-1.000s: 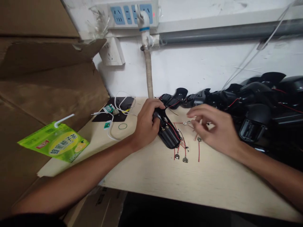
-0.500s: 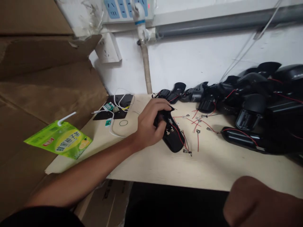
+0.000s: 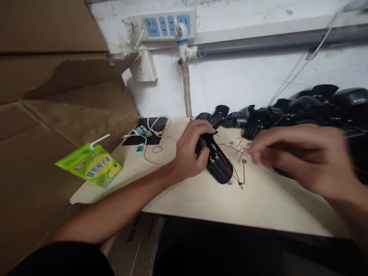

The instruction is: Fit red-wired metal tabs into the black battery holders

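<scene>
My left hand (image 3: 191, 151) is closed around a black plastic housing (image 3: 220, 166) and holds it at a slant on the tabletop. Small metal contacts, a red wire and a black wire show on its open inner side; the wire ends meet at a small part (image 3: 240, 185) just beyond its lower end. To the right, my right hand (image 3: 301, 159) hovers over the table with bent fingers. Motion blurs its fingertips, so whether they pinch anything cannot be made out. Near them lie several metal contacts with short red wires (image 3: 244, 172).
More black housings (image 3: 304, 99) with red wires are piled along the wall at the right. A green drink pouch (image 3: 89, 165) with a straw stands at the left by a cardboard box (image 3: 69, 111). A white cable (image 3: 145, 153) and a dark flat pad (image 3: 129, 141) lie behind.
My right hand has come up from the lower right edge to over the loose contacts. My left hand still grips the black housing. The whole view has shifted slightly.
</scene>
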`<state>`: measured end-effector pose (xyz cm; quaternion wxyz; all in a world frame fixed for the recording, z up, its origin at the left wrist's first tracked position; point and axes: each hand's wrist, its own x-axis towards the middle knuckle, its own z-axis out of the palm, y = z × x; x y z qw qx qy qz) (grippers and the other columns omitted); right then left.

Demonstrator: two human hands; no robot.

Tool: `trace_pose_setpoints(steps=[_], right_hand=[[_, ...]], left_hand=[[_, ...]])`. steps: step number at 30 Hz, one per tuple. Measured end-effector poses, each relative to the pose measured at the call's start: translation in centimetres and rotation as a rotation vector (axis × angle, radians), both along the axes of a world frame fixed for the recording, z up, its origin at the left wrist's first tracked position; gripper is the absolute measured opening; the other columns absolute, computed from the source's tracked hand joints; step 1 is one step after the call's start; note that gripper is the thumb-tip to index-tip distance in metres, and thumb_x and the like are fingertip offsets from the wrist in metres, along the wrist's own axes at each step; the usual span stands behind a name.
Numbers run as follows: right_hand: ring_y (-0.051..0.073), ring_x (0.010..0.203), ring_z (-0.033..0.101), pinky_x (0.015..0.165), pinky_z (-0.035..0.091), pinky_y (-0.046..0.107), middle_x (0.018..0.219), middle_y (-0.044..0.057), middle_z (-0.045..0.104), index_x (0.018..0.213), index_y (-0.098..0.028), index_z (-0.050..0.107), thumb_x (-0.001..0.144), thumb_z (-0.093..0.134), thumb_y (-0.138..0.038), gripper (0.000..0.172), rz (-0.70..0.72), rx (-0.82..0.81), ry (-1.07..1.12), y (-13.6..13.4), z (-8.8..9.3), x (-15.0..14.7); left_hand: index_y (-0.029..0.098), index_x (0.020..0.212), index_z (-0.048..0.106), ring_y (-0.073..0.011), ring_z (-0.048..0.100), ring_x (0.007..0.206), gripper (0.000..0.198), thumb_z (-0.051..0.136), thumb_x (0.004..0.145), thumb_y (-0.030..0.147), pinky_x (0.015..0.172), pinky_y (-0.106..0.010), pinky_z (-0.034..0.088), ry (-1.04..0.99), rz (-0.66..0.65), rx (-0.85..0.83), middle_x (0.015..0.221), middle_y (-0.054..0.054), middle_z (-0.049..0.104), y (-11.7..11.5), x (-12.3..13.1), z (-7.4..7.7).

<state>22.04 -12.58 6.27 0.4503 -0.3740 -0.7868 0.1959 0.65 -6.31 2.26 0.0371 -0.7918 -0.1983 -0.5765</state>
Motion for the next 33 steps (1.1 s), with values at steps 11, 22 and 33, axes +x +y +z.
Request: trace_pose_setpoints(steps=[11,22,33], right_hand=[[0.016,0.073,0.058,0.063,0.05,0.031,0.095,0.006,0.06,0.11,-0.019,0.054,0.076,0.069,-0.037,0.041,0.096,-0.469,-0.036,4.3,-2.4,-1.9],[0.011,0.06,0.062,0.052,0.047,0.022,0.074,0.001,0.069,0.084,-0.019,0.07,0.074,0.074,-0.026,0.013,0.226,-0.529,0.388,4.9,-2.3,0.7],[0.01,0.057,0.056,0.054,0.046,0.021,0.068,0.005,0.065,0.09,-0.009,0.073,0.077,0.071,-0.025,0.021,0.882,-0.68,-0.282,1.7,-1.2,-0.6]], left_hand=[[0.023,0.097,0.053,-0.0178,0.052,0.094,0.01,0.056,0.088,0.021,0.083,-0.036,0.045,-0.317,0.077,-0.071,0.096,-0.004,0.049,0.8,0.4,-0.4],[0.023,0.089,0.053,-0.0153,0.054,0.076,0.026,0.064,0.082,0.045,0.062,-0.03,0.044,-0.568,-0.338,-0.28,0.087,-0.002,0.05,0.4,0.8,0.7],[0.017,0.07,0.057,-0.0085,0.051,0.054,0.022,0.052,0.09,0.026,0.049,-0.023,0.041,-0.265,-0.253,-0.511,0.062,0.001,0.055,0.3,0.4,0.0]])
